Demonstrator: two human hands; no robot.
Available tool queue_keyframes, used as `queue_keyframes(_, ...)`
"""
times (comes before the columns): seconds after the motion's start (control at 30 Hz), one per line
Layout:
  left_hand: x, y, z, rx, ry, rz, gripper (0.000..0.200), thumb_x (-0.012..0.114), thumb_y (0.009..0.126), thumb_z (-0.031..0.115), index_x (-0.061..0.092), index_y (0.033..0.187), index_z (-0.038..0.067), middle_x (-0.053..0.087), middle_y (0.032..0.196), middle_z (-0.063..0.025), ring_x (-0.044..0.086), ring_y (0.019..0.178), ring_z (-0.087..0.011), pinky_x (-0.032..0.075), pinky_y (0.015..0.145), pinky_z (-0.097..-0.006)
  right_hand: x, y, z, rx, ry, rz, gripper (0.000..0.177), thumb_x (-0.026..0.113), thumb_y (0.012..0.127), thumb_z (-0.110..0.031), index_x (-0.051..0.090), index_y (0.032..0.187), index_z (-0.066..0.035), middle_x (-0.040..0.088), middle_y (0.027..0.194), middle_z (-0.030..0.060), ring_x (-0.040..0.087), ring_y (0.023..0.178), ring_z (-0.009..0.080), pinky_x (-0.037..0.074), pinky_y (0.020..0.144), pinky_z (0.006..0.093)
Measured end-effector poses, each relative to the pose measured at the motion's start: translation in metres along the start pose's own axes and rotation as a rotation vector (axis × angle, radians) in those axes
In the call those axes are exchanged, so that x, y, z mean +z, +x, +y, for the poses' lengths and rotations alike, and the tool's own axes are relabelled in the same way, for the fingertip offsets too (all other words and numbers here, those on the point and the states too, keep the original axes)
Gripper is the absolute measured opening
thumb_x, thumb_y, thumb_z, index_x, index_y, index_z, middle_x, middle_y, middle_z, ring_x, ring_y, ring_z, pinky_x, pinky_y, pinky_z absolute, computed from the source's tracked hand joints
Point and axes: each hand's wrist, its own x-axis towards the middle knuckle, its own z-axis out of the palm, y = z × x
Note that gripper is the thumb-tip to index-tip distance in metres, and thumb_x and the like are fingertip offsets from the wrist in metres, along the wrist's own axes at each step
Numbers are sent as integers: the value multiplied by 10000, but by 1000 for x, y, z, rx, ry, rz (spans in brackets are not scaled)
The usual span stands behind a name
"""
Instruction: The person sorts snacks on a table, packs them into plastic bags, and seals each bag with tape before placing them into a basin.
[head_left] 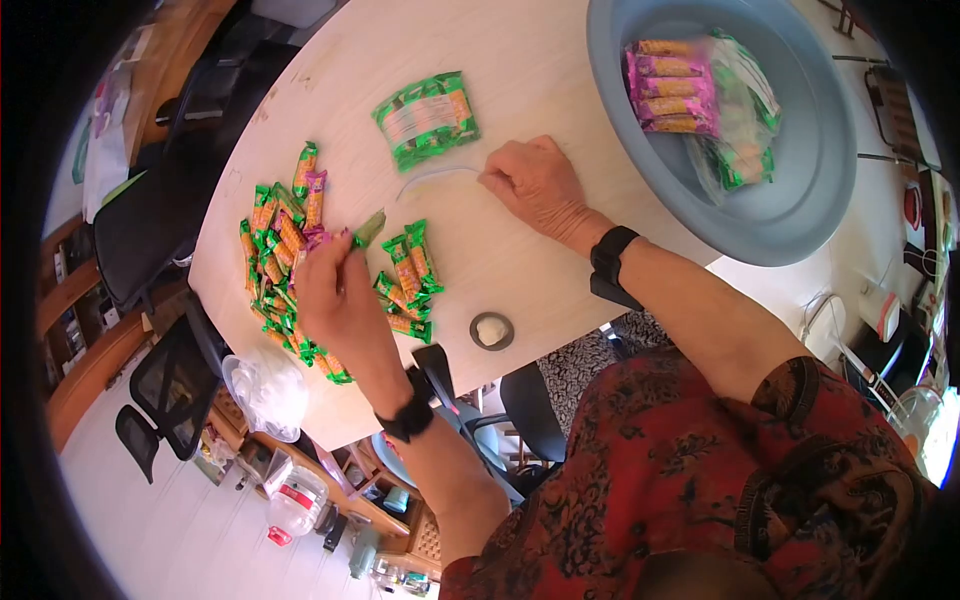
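Only one view here, from a camera worn on the person's head. It tips steeply down and forward onto the pale surface (520,60). It sits close, with the left hand (340,300) and right hand (535,185) mid-picture. The lens is a wide fisheye with a dark rounded rim, and the picture is tilted. The person's red patterned sleeve (700,470) lies lower right of the surface, and the floor (150,540) lower left of it.

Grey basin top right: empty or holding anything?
Holding, not full. Two clear bags lie in the grey basin: a pink-bar bag and a green-bar bag. Most of its floor is bare.
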Motion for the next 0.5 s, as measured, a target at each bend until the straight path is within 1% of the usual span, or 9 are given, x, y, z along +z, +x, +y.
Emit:
queue_keyframes(0.03,-5,-9,8,-70,-82,52,152,716,725,-46,649,846,18,662,897,-117,629,805,-254,503,731,-336,0,0,0,5,-1,-5,151,712,810,-198,585,800,-117,607,740,30,597,712,237,434,767,372)
queue_keyframes(0.07,-4,-18,9,-68,-81,51,152,716,725,-46,649,846,18,662,897,-117,629,805,-254,503,731,-336,1,0,0,7,0,-2,151,712,810,-198,585,800,-117,607,740,30,597,712,237,434,767,372)
queue_keyframes(0.13,5,-37,6,107,-173,5,152,696,763,-90,641,865,9,645,906,-56,598,848,-152,494,733,-270,1,0,1,-2,-6,-3,149,711,812,-198,587,804,-116,607,747,28,599,723,233,433,769,368)
queue_keyframes(0.17,8,-44,15,105,-146,-36,175,691,743,-115,622,840,15,651,915,-73,610,865,-182,499,748,-281,1,0,2,-1,-9,-3,149,711,812,-198,587,804,-116,607,747,28,599,723,233,433,769,368)
queue_keyframes(0.2,15,-48,18,104,-149,-38,175,691,743,-115,622,840,15,651,915,-73,610,865,-182,499,748,-281,1,-1,1,-3,8,8,148,710,814,-198,586,806,-117,607,746,26,599,723,232,432,767,368)
queue_keyframes(0.3,40,-58,18,213,-186,-48,217,684,715,-134,631,859,19,651,932,-119,626,857,-253,508,753,-311,0,0,0,-7,15,17,146,708,816,-197,584,809,-119,606,741,24,599,720,232,429,762,367)
queue_keyframes(0.37,53,-59,13,247,-175,-51,218,686,715,-134,631,862,17,650,935,-120,626,855,-255,510,750,-316,0,0,-1,-8,10,12,146,707,817,-197,583,810,-121,605,737,24,599,717,232,428,759,367)
queue_keyframes(0.43,63,-58,9,298,-163,-49,211,684,721,-134,629,866,9,647,944,-120,626,853,-262,516,741,-327,0,0,-1,-25,14,34,168,731,792,-158,572,829,-119,579,736,18,589,681,223,436,761,358)
queue_keyframes(0.5,67,-54,7,317,-159,-52,207,683,724,-133,625,864,8,645,948,-120,625,853,-263,517,740,-326,1,-1,0,-17,18,34,168,729,798,-168,571,829,-121,577,737,20,586,682,226,436,759,356)
